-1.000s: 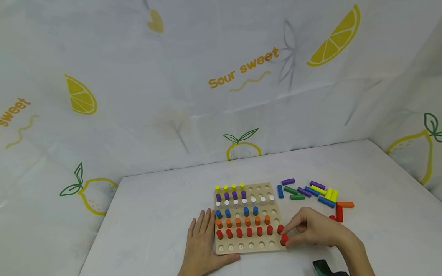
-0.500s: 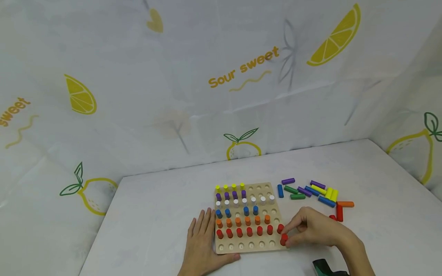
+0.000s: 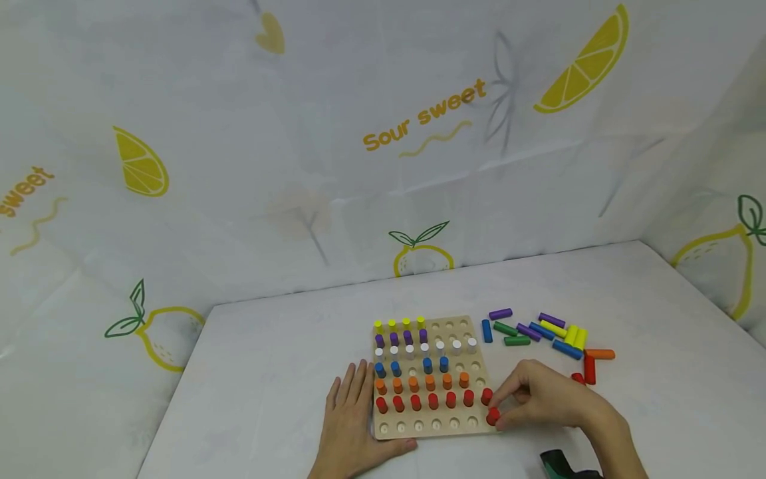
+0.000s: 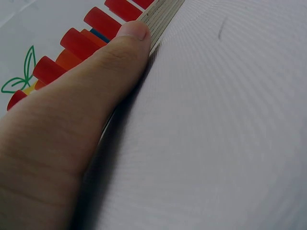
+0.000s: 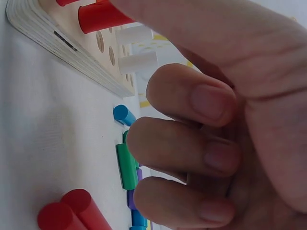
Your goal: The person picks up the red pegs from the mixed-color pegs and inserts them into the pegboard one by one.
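Note:
A light wooden pegboard (image 3: 425, 431) lies on the table with upright pegs in colour rows: yellow, purple, white, blue, orange and red. My left hand (image 3: 350, 422) lies flat, its straight fingers along the board's left side and its thumb (image 4: 120, 57) against the near edge. At the near right corner, my right hand (image 3: 547, 397) pinches a red peg (image 3: 493, 417) between thumb and forefinger, with the peg upright at the board. Its forefinger tip is right beside the last peg of the red row (image 3: 487, 396). The other fingers (image 5: 182, 143) are curled inward.
Loose pegs lie right of the board, among them green pegs (image 3: 517, 341), purple pegs (image 3: 500, 313), yellow pegs (image 3: 571, 334), an orange peg (image 3: 600, 354) and red pegs (image 3: 590, 370). A black and green object (image 3: 559, 464) sits at the bottom edge by the right wrist.

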{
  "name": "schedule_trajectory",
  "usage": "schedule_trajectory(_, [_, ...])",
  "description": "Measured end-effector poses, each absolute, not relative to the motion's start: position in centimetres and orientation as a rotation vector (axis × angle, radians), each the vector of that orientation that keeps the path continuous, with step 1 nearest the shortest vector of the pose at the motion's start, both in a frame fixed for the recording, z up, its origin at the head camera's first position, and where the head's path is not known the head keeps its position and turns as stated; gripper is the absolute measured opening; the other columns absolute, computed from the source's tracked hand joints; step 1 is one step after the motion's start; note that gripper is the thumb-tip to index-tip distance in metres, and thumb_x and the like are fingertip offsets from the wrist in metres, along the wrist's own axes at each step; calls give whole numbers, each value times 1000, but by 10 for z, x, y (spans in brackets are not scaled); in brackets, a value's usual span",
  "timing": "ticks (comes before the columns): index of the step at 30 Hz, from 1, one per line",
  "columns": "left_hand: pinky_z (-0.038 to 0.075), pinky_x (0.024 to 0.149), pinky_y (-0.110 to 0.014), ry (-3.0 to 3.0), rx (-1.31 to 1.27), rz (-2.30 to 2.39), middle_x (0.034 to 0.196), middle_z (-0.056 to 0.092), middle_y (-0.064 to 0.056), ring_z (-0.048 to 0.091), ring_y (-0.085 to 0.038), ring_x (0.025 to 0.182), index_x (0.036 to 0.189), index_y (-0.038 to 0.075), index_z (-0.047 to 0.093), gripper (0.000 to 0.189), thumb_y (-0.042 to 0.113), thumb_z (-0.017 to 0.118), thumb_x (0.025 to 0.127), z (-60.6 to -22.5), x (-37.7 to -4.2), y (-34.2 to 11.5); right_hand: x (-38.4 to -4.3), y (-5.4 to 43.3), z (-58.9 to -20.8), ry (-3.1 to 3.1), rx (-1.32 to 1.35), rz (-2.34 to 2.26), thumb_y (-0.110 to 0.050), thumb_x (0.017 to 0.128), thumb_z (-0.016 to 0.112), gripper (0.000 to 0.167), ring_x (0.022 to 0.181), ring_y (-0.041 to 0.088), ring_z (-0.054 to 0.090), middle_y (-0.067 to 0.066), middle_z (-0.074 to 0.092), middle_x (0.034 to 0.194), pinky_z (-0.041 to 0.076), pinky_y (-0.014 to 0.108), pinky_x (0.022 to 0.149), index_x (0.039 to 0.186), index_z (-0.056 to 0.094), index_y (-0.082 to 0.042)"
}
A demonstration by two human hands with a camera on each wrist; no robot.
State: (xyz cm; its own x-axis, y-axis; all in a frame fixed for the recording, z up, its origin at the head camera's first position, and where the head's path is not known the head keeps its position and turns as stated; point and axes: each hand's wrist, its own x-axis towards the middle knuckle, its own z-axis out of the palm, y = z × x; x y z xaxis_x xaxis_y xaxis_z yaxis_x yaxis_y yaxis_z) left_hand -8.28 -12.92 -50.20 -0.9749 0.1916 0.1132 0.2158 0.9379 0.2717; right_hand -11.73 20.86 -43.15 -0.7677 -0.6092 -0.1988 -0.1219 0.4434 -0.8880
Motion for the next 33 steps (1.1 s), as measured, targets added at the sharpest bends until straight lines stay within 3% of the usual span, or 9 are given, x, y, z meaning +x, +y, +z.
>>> schedule_trajectory(16, [26, 126, -60, -3028, -313, -446, 167, 35, -9, 30, -33, 156, 161, 12, 32, 139, 100, 57, 58, -502, -83, -129, -113, 217, -424, 2274, -500, -1248, -24, 81, 87, 22, 49, 5, 34, -6, 33, 55, 28, 22, 45, 101, 83, -16])
schedule_trajectory(33, [24, 127, -59, -3053, -299, -454, 168, 33, -8, 27, -32, 158, 162, 13, 30, 140, 101, 58, 57, -499, -82, -129, -105, 257, -419, 2389, -322, -1177, -22, 85, 83, 33, 54, 5, 39, -5, 37, 60, 33, 22, 48, 114, 78, -6])
